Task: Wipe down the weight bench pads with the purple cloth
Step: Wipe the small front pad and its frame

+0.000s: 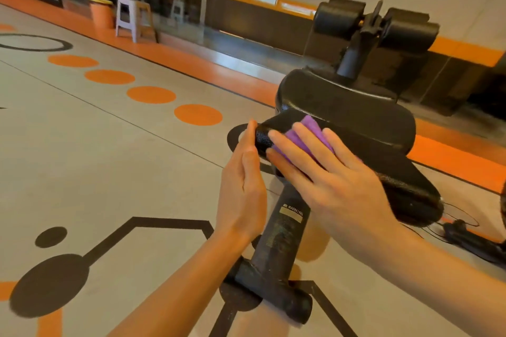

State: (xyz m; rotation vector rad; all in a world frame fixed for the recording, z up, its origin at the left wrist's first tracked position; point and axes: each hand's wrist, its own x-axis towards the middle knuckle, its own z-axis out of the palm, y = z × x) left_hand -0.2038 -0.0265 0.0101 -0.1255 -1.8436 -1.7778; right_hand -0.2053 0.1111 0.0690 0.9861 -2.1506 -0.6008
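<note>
Pressing the soft purple cloth (310,137) flat on the near bench pad (356,161) with the right hand (331,172), fingers spread wide. Steadying the pad's left end with the flat left hand (243,180). Probably light and floppy, so holding under the palm.

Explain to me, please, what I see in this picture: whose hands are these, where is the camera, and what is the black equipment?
There is no machine here. The single picture comes from a camera worn on a person's head, looking forward and down, so the two bare arms belong to that person.

The black equipment is a weight bench in a gym. The right hand lies flat on the near bench pad and presses a purple cloth onto it. The left hand rests against the pad's end, seemingly steadying it. Beyond are a second pad and black foam rollers. Below, the bench frame carries a warning label and stands on a grey floor with orange dots.
</note>
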